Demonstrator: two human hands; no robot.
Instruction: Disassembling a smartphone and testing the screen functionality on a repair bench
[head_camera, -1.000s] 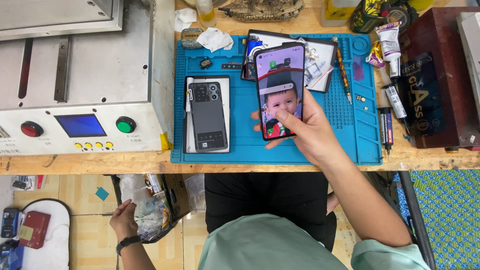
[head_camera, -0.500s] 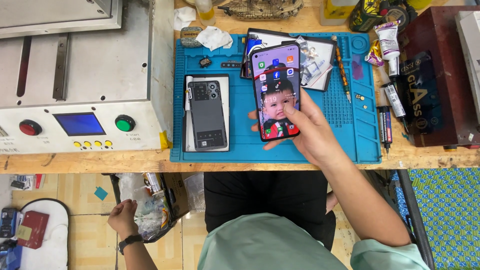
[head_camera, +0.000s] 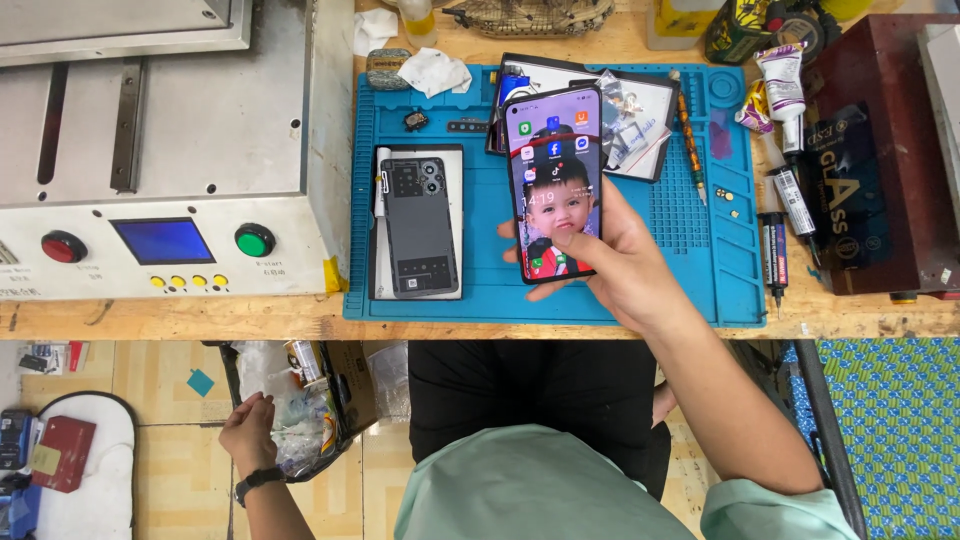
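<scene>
Above the blue work mat (head_camera: 690, 280), the right hand (head_camera: 615, 265) holds a smartphone (head_camera: 553, 182) upright in its grip, fingers wrapped around the lower edges and the thumb resting on the lit screen near the bottom. Just left of it on the mat lies a dark phone back cover (head_camera: 419, 222) on a white sheet, apart from the hand. Behind the smartphone sits a black tray (head_camera: 640, 120) with small plastic bags. Adhesive tubes (head_camera: 785, 85) lie at the mat's right edge. A grey machine (head_camera: 180, 150) with red and green buttons stands at the left of the wooden bench. Below bench level, the left hand (head_camera: 248, 432), loosely curled and holding nothing, hangs beside a bin of scrap wrappers (head_camera: 300, 405).
</scene>
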